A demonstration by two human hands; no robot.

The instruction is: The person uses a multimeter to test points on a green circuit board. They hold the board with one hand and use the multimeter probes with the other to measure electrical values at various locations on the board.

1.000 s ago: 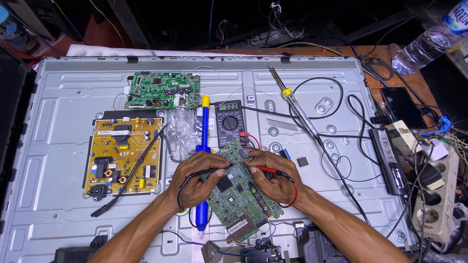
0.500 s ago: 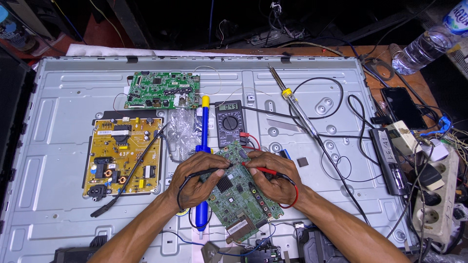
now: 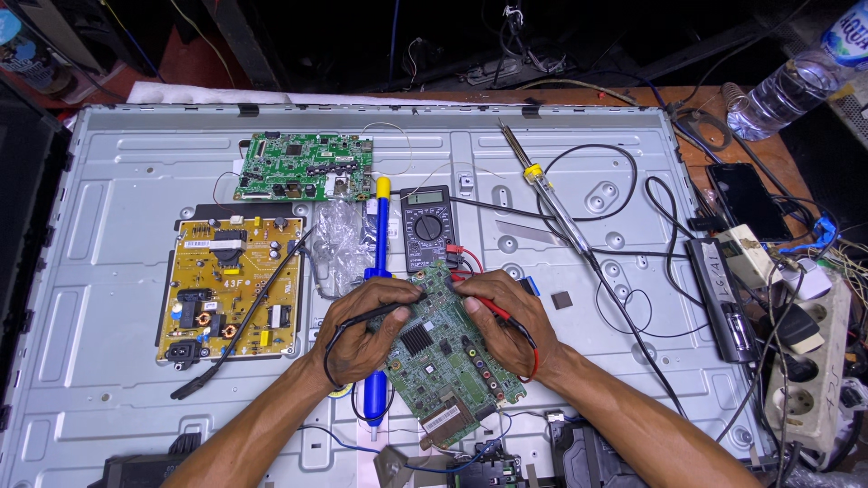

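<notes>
- Step in hand, by my read: probing a green circuit board (image 3: 445, 361) w/ two meter leads, both hands down on its upper end.
- Left hand (image 3: 362, 327): fingers curled tight round a black probe (image 3: 378, 314), tip aimed inward toward the board's top edge, just off the fingertips. Black lead loops back under the wrist.
- Right hand (image 3: 506, 316): closed in a pen-style pinch on a red probe (image 3: 491, 307), tip pointing at the same upper area; red lead curls round the heel of the hand.
- Board lies tilted betw. the two hands, lower end running toward the person, resting on the grey metal back panel (image 3: 108, 380). Exact contact points hidden by fingers — can't tell which pads are touched.
- Multimeter (image 3: 428, 227) sits just beyond the fingertips, display too small to read.
- Blue desoldering pump (image 3: 377, 271) passes under/beside the left hand, pointing away from the person.
- Further out past left hand: yellow power board (image 3: 231, 287) & a second green board (image 3: 303, 167). Soldering iron (image 3: 542, 185) lies beyond the right hand, well apart.
- Next move, as a judgement: needs steady tips, a glance up at the meter, no slip bridging neighbouring pins; small shifts only.
</notes>
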